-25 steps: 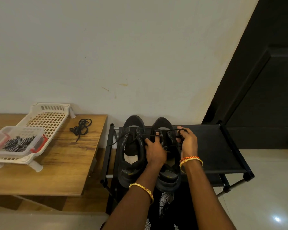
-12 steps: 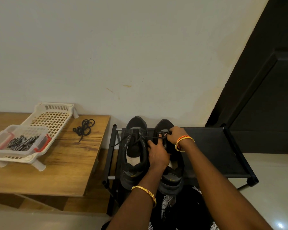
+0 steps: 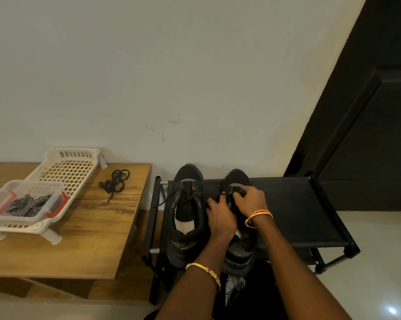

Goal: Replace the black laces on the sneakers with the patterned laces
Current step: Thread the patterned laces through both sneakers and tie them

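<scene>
Two black sneakers stand side by side, toes to the wall, on a black shoe rack [image 3: 298, 204]. The left sneaker [image 3: 187, 211] has a loose black lace [image 3: 172, 199] trailing over its left side. Both hands work on the right sneaker [image 3: 237, 179]. My left hand [image 3: 219, 215] grips that shoe's upper beside the eyelets. My right hand [image 3: 250, 200] pinches the black lace near the top eyelets. A removed black lace [image 3: 115, 182] lies coiled on the wooden table. Black-and-white patterned laces [image 3: 27, 205] sit in a clear plastic box [image 3: 1, 213].
The clear box rests on a white perforated plastic rack [image 3: 68, 174] at the left of the wooden table [image 3: 86, 239]. A pale wall rises behind. A dark door [image 3: 368, 135] stands to the right. Pale tiled floor [image 3: 379, 262] lies right of the shoe rack.
My right hand has drawn back a little from the toe end and now pinches the lace over the right sneaker's eyelets. My left hand has stayed on the shoe. The view shifted slightly.
</scene>
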